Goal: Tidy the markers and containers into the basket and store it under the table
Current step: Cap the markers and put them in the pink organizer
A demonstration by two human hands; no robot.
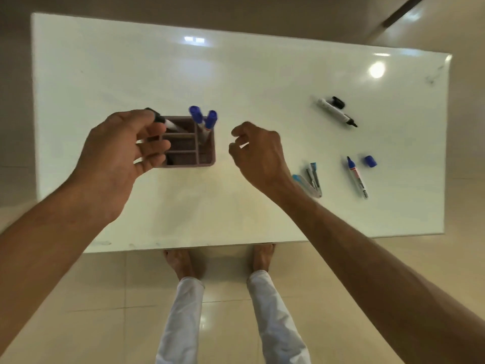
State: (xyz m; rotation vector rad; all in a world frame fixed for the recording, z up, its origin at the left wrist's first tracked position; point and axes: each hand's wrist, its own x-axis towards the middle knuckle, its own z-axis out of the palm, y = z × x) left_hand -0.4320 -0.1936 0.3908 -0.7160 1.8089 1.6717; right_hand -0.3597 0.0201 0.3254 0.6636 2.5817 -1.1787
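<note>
A brownish basket (206, 153) with several compartments stands on the white table (236, 74). Two blue-capped markers (203, 118) stand upright in its right compartment. My left hand (123, 156) hovers over the basket's left side and pinches a black-capped marker (161, 120) that slants into the basket. My right hand (258, 153) hangs just right of the basket, fingers loosely curled, holding nothing. To the right lie an uncapped black marker (334, 112) with its black cap (338, 102), and an uncapped blue marker (357, 177) with its blue cap (370, 161).
A grey and blue stapler (312, 178) lies on the table beside my right forearm. The table's near edge runs just above my bare feet (181, 264) on the tiled floor. A dark strip crosses the floor at the top right.
</note>
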